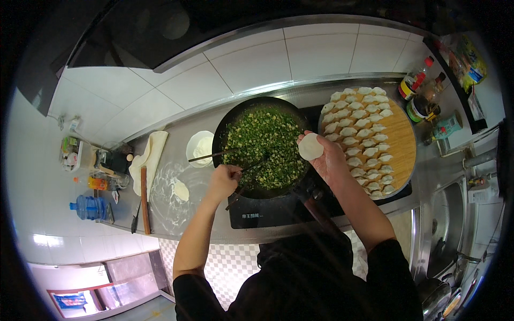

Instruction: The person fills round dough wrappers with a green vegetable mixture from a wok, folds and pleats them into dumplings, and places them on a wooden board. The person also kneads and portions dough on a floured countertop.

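A wide black pan [219, 138] holds chopped green filling [265, 148] with pale bits. My left hand [226, 182] grips a thin dark utensil [253, 164] whose far end reaches into the filling. On the fingers of my right hand [330, 158], at the pan's right rim, rests a round dough wrapper [311, 147]. Rows of filled dumplings [355, 114] cover much of a round wooden board [401, 144] beyond that hand. A brown stick [213, 155] lies across the pan's left rim, by a white bowl [190, 150] of flour. A flat dough piece [181, 191] lies on the floured counter.
A rolling pin [145, 200] lies beside a folded cream sheet [150, 160], dough or cloth, I cannot tell. Below the pan is a black cooktop [277, 214]; the pan's handle [319, 210] points towards me. Bottles [427, 66] stand back right, a sink [441, 224] at right.
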A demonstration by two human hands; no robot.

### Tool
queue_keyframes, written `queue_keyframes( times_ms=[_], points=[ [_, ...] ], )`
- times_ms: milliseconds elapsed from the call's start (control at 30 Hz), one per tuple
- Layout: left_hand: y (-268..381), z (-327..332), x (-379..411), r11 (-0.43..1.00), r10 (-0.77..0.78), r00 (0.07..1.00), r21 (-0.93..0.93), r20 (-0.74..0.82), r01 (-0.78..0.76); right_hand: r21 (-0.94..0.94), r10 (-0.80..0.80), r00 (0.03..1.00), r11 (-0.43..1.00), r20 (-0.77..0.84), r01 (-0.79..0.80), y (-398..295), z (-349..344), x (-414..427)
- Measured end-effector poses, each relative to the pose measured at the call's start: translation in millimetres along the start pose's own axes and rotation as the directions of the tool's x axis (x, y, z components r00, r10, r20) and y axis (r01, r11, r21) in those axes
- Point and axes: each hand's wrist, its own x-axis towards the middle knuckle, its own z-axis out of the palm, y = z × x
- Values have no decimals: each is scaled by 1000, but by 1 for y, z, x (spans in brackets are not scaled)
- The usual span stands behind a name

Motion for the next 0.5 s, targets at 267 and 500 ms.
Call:
queue_keyframes(
  times_ms=[267, 500],
  points=[
    [33, -30, -28, 757, 313, 934, 640, -173, -134, -100, 18, 1000, 995, -10, -19, 3, 8, 5],
    [43, -37, -60, 666, 352, 933, 679, 80, -310, -130, 8, 1000, 991, 5, -7, 1, 7, -4]
  ],
)
